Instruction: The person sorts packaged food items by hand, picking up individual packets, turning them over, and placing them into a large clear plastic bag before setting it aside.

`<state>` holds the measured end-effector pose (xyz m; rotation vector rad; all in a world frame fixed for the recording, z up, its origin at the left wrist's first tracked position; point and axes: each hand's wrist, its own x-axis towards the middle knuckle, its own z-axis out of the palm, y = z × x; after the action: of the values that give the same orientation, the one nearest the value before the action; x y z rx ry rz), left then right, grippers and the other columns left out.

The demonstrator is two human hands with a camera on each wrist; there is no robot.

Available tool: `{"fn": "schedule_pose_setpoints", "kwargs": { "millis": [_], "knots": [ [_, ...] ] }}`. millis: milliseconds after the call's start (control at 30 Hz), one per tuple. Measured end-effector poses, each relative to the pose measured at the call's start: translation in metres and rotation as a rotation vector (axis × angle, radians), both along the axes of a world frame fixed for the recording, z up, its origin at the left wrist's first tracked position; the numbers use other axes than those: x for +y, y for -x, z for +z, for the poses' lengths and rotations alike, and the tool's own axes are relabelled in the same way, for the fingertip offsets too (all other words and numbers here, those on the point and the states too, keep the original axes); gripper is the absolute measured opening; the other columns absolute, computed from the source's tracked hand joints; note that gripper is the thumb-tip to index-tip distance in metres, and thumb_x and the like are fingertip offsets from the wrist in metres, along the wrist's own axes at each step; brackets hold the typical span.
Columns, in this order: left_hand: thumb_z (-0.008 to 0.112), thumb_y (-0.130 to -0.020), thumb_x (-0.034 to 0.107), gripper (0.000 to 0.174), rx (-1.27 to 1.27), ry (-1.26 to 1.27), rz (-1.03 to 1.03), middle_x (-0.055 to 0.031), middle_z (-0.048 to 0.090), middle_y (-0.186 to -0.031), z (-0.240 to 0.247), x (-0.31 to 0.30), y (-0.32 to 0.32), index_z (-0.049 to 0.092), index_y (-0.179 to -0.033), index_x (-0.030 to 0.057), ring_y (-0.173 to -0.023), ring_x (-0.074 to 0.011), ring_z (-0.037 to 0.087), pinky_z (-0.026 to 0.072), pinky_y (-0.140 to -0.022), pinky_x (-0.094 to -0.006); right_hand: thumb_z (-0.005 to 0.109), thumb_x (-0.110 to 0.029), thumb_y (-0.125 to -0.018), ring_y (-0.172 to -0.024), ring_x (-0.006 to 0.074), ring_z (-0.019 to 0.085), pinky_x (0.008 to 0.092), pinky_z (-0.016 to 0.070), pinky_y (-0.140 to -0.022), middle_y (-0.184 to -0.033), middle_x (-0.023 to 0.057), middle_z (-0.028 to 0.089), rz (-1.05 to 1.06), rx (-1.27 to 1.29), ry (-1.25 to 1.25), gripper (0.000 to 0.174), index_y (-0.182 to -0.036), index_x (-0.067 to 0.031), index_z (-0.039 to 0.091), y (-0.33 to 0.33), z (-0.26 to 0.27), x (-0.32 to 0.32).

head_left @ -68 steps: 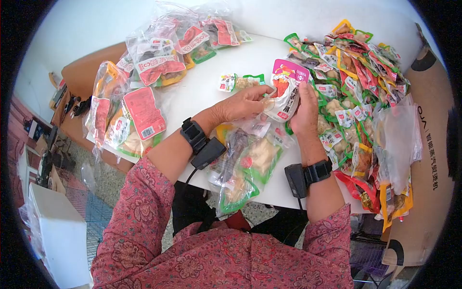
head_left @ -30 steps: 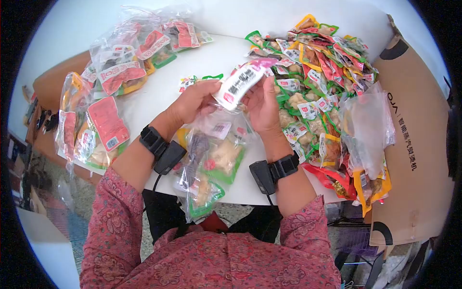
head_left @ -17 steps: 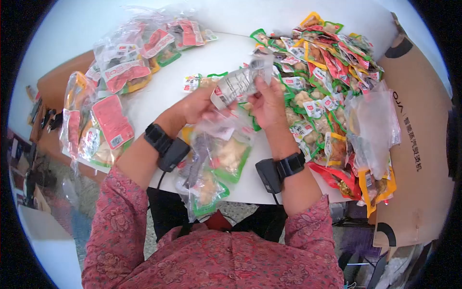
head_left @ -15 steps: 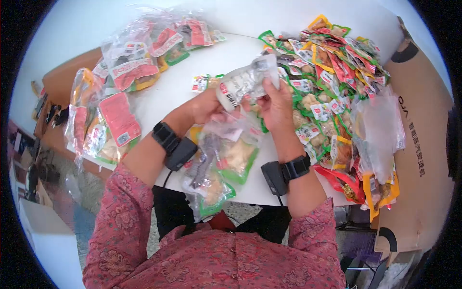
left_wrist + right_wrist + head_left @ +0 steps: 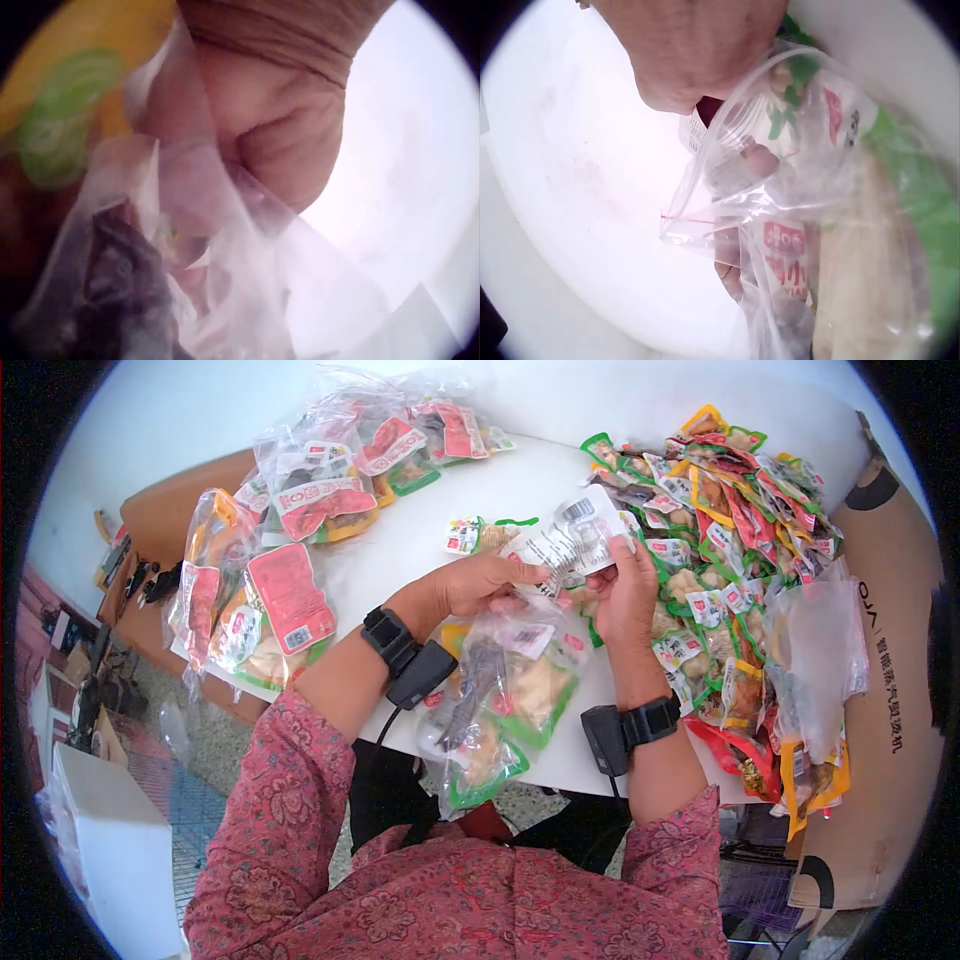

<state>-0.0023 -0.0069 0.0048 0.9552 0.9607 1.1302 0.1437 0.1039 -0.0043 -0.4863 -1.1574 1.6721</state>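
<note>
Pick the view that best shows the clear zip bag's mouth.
Right wrist: the mouth of the clear zip bag fills mid-frame, rim and red line visible. Head shows the whole bag, but its mouth is small, beside the left hand. Left wrist: blurry film, no readable rim.

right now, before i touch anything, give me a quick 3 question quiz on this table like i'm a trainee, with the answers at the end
1. True or false: the left hand and the right hand both hold the white printed packet.

2. From the person's side, where is the big heap of loose packets?
a) at the left end of the table
b) at the right end of it
c) on the floor

3. Fill in the missing colour: in the clear bag nearest the person's body, the packets of pale food are edged in ____.

Key: 1 true; 2 b; 3 green
</note>
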Motion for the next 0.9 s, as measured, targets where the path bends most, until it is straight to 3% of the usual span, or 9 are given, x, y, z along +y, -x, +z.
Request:
{"fn": "schedule_pose_setpoints", "kwargs": {
  "millis": [33,167,233,333,600,900],
  "knots": [
    [0.057,-0.082,0.02,0.035,-0.043,0.026,-0.003,-0.0098,0.063,-0.092,0.002,-0.001,-0.001,0.048,-0.11,0.0016,-0.044,-0.0019,0.039,0.0303,-0.036,-0.0153,0.053,-0.023,-0.084,-0.049,0.0082,0.049,0.0202,0.0389,-0.042,-0.069,0.001,0.055,0.001,0.0,0.001,0.018,-0.087,-0.0053,0.052,0.0,0.0,0.0],
    [0.057,-0.081,0.016,0.031,-0.007,-0.053,-0.024,-0.0096,0.063,-0.093,0.0,-0.002,0.002,0.051,-0.108,0.0015,-0.045,-0.0017,0.039,0.03,-0.037,-0.0153,0.052,-0.023,-0.085,-0.051,0.0088,0.049,0.0204,0.0391,-0.042,-0.07,0.0011,0.055,-0.009,0.015,-0.011,0.018,-0.088,-0.0051,0.051,0.0,-0.002,0.001],
    [0.057,-0.076,0.008,0.021,0.046,-0.041,-0.012,-0.0012,0.056,-0.068,0.0,-0.004,0.004,0.058,-0.095,0.0005,-0.045,-0.0038,0.039,0.0276,-0.04,-0.0175,0.052,-0.023,-0.085,-0.051,0.0091,0.05,0.0204,0.0395,-0.042,-0.07,0.0013,0.055,-0.015,0.018,-0.003,0.018,-0.088,-0.005,0.051,0.0,-0.002,0.001],
    [0.057,-0.074,0.007,0.021,0.154,-0.019,0.087,0.0015,0.048,-0.061,0.004,-0.008,0.001,0.058,-0.094,-0.0004,-0.045,-0.0044,0.038,0.0275,-0.041,-0.0179,0.051,-0.022,-0.085,-0.052,0.0099,0.051,0.021,0.0419,-0.043,-0.072,0.0019,0.055,-0.02,0.007,-0.021,0.018,-0.09,-0.0043,0.051,-0.001,0.001,0.0],
    [0.054,-0.075,0.007,0.022,0.061,-0.132,0.096,0.0019,0.047,-0.059,0.007,-0.003,-0.005,0.058,-0.095,0.0007,-0.048,-0.0042,0.038,0.0293,-0.043,-0.0184,0.048,-0.013,-0.085,-0.061,0.0144,0.058,0.0254,0.0505,-0.049,-0.08,0.0086,0.059,-0.028,0.084,0.107,0.017,-0.096,0.0,0.049,-0.005,0.007,-0.001],
    [0.052,-0.075,0.009,0.025,0.105,-0.161,0.109,0.0023,0.047,-0.06,0.006,-0.002,-0.004,0.059,-0.098,0.0005,-0.047,-0.0046,0.036,0.0284,-0.043,-0.0187,0.045,-0.015,-0.086,-0.062,0.0162,0.059,0.0258,0.0512,-0.048,-0.082,0.0098,0.06,0.003,0.106,0.074,0.021,-0.1,0.0006,0.048,-0.004,0.004,0.001]
  ]
}}
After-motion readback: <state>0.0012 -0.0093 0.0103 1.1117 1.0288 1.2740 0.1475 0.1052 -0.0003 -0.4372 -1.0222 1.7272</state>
